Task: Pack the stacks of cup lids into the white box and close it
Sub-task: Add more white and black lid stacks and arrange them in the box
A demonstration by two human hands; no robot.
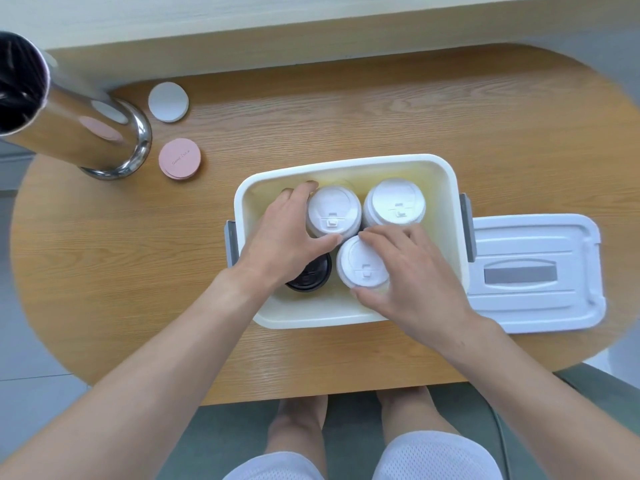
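The open white plastic box (346, 317) stands on the oval wooden worktop (311, 116), close to its near edge and a little to the right of the middle. Four stacks of cup lids stand upright inside it. Two white lid stacks are along the far wall: the far-left white stack (333, 211) and the far-right white stack (394, 201). The near-right white stack (362, 263) stands in front of them, and a black lid stack (311, 275) is in the near-left corner, partly hidden under the left wrist.

The left hand (289, 233) grips the far-left white stack, with the fingers curled round its far side and the thumb on its near side. The right hand (412, 271) holds the near-right white stack between the thumb at the near side and the fingers at the far side.

The flat white box lid with a grey handle recess (536, 271) lies on the worktop just beside the box's right wall. Near the far-left corner of the worktop stand a shiny metal cylinder (86, 133), a white round coaster (168, 102) and a pink round coaster pile (179, 159).
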